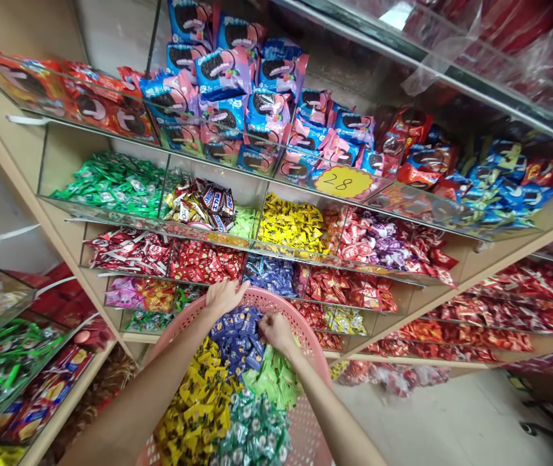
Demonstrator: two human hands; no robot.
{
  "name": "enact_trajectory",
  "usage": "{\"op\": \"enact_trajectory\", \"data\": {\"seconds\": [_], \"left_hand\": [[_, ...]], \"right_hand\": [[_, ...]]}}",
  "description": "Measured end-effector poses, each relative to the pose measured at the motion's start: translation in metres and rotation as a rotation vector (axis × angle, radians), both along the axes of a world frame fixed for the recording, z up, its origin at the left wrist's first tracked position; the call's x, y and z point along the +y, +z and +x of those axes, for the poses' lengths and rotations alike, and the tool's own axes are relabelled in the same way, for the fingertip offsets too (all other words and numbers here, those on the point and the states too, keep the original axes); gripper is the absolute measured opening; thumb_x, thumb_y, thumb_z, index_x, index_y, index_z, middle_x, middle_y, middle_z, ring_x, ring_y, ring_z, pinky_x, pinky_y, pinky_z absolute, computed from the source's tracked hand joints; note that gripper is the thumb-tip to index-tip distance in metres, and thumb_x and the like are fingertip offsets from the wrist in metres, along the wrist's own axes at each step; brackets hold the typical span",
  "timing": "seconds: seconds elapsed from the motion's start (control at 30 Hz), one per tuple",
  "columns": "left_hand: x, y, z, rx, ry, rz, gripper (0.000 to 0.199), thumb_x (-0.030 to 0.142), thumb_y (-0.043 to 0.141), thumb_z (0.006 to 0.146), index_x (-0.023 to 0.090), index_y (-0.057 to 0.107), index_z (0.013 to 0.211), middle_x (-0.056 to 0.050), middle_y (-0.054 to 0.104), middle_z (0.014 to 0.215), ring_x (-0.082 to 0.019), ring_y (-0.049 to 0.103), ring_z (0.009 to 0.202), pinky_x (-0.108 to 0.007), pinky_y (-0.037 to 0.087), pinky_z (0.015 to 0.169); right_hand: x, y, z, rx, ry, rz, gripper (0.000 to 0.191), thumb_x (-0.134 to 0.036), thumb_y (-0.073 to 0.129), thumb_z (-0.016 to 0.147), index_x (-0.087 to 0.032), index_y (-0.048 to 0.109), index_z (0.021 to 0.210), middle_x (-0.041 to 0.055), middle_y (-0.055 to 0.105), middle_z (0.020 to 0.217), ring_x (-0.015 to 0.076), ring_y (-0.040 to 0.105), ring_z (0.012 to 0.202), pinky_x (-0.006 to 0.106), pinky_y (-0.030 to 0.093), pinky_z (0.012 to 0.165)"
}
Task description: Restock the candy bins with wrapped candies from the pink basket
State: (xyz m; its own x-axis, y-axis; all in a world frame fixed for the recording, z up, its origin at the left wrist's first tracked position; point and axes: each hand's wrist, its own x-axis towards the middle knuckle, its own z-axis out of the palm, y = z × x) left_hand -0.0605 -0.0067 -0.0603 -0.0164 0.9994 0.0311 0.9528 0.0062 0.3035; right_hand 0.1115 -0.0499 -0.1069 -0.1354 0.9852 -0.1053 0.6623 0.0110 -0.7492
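A pink perforated basket (312, 336) holds wrapped candies in separate heaps: dark blue (237, 336), yellow (193, 401), light green (276, 375) and green with silver (254, 430). My left hand (226, 296) rests at the basket's far rim, near the shelf bin of blue candies (270, 275); its fingers are stretched out. Over the right side of the dark blue heap is my right hand (276, 330), its fingers curled together. Whatever lies between those fingers is too small to name.
Shelves with clear dividers hold cookie packs (222, 71), green candies (116, 184), yellow candies (290, 223) and red candies (208, 261). A yellow price tag (343, 182) reads 28. More bins stand at left and right. Pale floor (451, 414) shows at lower right.
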Motion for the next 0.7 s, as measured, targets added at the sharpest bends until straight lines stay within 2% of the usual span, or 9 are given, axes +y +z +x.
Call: {"op": "enact_trajectory", "data": {"seconds": [0.1,0.2,0.3,0.37,0.5,0.6,0.7], "left_hand": [[0.000,-0.001,0.000,0.002,-0.012,0.011,0.070,0.064,0.011,0.078,0.018,0.063,0.086,-0.011,0.064,0.083,-0.024,0.058,0.084,-0.032,0.038,0.071],[0.000,-0.003,-0.001,0.005,-0.027,0.028,0.072,0.064,0.009,0.078,0.018,0.063,0.085,-0.012,0.064,0.082,-0.025,0.058,0.082,-0.033,0.038,0.069],[0.001,-0.004,-0.002,0.012,-0.035,0.041,0.072,0.064,0.008,0.078,0.018,0.063,0.084,-0.012,0.064,0.080,-0.025,0.058,0.080,-0.033,0.038,0.068],[0.000,-0.004,-0.002,0.011,-0.035,0.042,0.073,0.065,0.008,0.078,0.018,0.063,0.085,-0.012,0.064,0.080,-0.025,0.058,0.080,-0.033,0.038,0.068],[0.000,-0.006,-0.001,-0.009,-0.023,0.042,0.072,0.066,0.010,0.077,0.018,0.063,0.088,-0.012,0.064,0.082,-0.025,0.058,0.082,-0.034,0.038,0.070],[0.000,-0.007,-0.001,-0.014,-0.023,0.045,0.072,0.065,0.010,0.078,0.018,0.063,0.088,-0.013,0.063,0.082,-0.025,0.058,0.082,-0.034,0.038,0.071],[0.000,-0.007,-0.001,-0.008,-0.025,0.054,0.071,0.063,0.009,0.079,0.018,0.063,0.086,-0.013,0.064,0.082,-0.025,0.058,0.081,-0.034,0.038,0.070]], "right_hand": [[0.001,0.012,0.006,-0.096,-0.004,0.112,0.034,-0.040,0.042,0.076,-0.016,0.050,0.052,-0.0009,0.051,0.038,0.0089,0.045,0.037,0.018,0.030,0.042],[0.015,0.036,0.021,-0.079,-0.039,0.242,0.046,-0.049,0.039,0.077,-0.016,0.049,0.047,0.0008,0.051,0.038,0.0093,0.045,0.038,0.019,0.031,0.044],[0.043,0.058,0.044,-0.055,-0.097,0.328,0.039,-0.046,0.042,0.076,-0.016,0.052,0.053,0.0011,0.056,0.045,0.0096,0.047,0.041,0.019,0.033,0.046],[0.064,0.065,0.058,-0.074,-0.114,0.337,0.029,-0.040,0.046,0.074,-0.017,0.054,0.059,0.0002,0.056,0.047,0.0100,0.048,0.043,0.019,0.033,0.047],[0.104,0.058,0.064,-0.097,-0.087,0.265,0.010,-0.026,0.056,0.064,-0.017,0.059,0.065,-0.0007,0.059,0.057,0.0100,0.051,0.053,0.018,0.034,0.051],[0.126,0.042,0.049,-0.091,-0.104,0.197,0.010,-0.026,0.060,0.060,-0.016,0.060,0.060,-0.0002,0.059,0.059,0.0098,0.051,0.055,0.017,0.035,0.051],[0.141,0.025,0.029,-0.089,-0.178,0.121,0.014,-0.028,0.061,0.059,-0.015,0.060,0.057,0.0005,0.058,0.054,0.0100,0.051,0.051,0.018,0.034,0.048]]}}
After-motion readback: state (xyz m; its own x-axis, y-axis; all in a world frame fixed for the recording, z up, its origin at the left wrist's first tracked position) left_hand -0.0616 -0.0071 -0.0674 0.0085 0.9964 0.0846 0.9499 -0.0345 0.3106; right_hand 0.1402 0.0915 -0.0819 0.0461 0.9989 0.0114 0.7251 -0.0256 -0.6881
